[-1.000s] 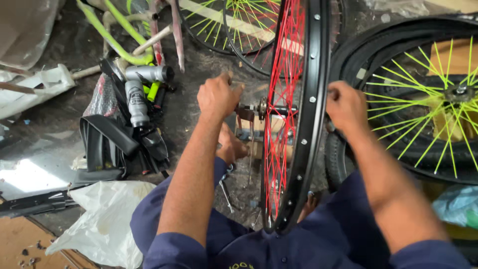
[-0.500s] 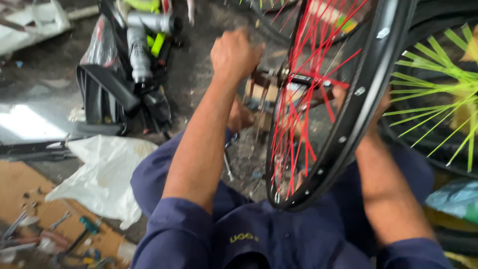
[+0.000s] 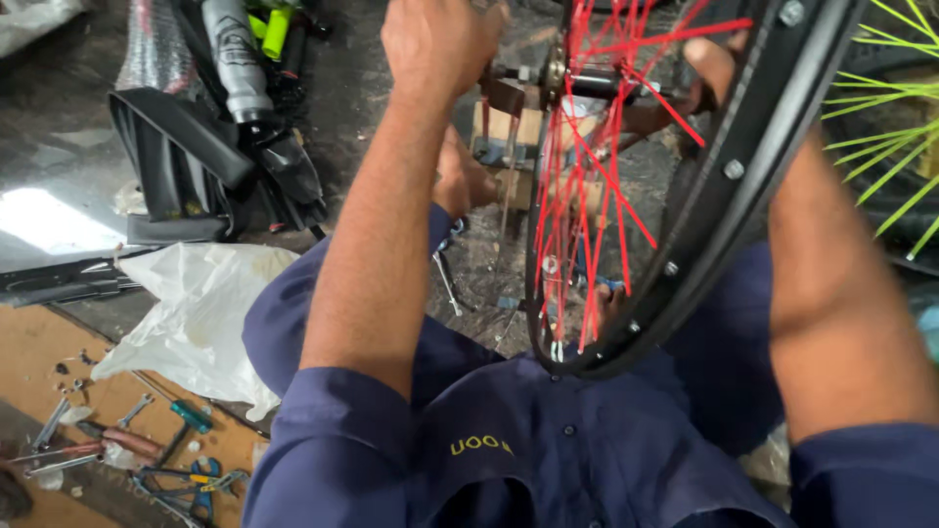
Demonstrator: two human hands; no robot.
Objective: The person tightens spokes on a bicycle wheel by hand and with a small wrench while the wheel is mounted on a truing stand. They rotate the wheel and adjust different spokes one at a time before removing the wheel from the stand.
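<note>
My left hand (image 3: 440, 39) is curled shut on the end of the axle (image 3: 509, 72) at the hub (image 3: 587, 83) of the bike wheel with red spokes (image 3: 597, 196), which stands up between my knees, but my right hand (image 3: 709, 64) is mostly hidden behind its black rim (image 3: 724, 186), so I cannot tell if it is gripping. A crumpled white plastic bag (image 3: 196, 313) lies low on my left, and small tools (image 3: 147, 455) sit on brown cardboard (image 3: 39, 342) in the corner. The wheel now leans closer and looks bigger than half a second ago, and the green-spoked wheel (image 3: 880, 147) is cut off at the right edge.
</note>
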